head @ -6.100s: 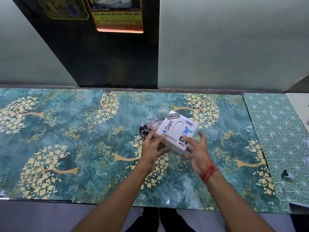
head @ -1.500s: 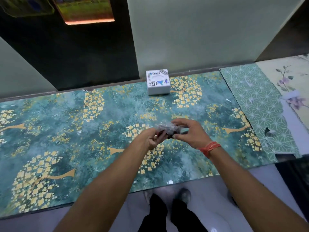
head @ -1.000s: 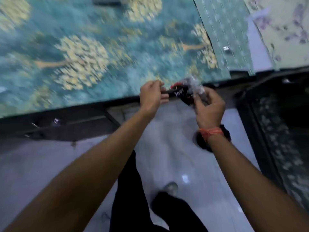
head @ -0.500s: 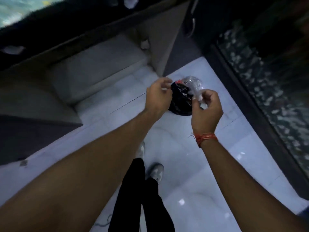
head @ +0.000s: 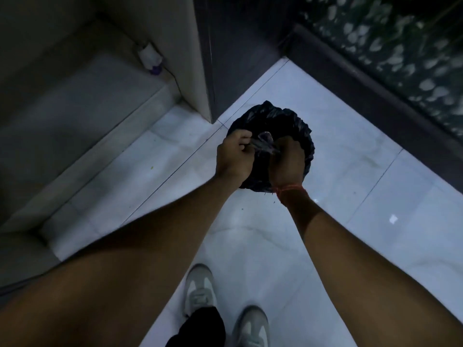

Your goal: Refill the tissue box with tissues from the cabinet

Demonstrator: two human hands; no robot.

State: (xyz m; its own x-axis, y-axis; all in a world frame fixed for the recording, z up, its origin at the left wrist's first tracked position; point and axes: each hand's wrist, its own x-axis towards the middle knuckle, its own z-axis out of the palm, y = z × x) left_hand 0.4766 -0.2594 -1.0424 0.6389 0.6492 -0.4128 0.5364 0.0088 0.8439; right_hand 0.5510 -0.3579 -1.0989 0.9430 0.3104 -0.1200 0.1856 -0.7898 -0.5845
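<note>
My left hand (head: 234,156) and my right hand (head: 286,162) are held close together, both pinching a crumpled clear plastic wrapper (head: 264,144). They hover right over the mouth of a round bin lined with a black bag (head: 302,131), which stands on the white floor near a wall corner. The wrapper is partly hidden by my fingers. A red thread circles my right wrist. The tissue box and the cabinet are out of view.
A grey raised step (head: 82,126) runs along the left, with a small white object (head: 149,56) on it. A dark pillar corner (head: 213,71) stands behind the bin. Dark skirting (head: 375,88) borders the right. My shoes (head: 200,291) are at the bottom.
The view dropped from the patterned counter and tissue box to the floor. My hands carried the wrapper down and now hold it over the black bin.
</note>
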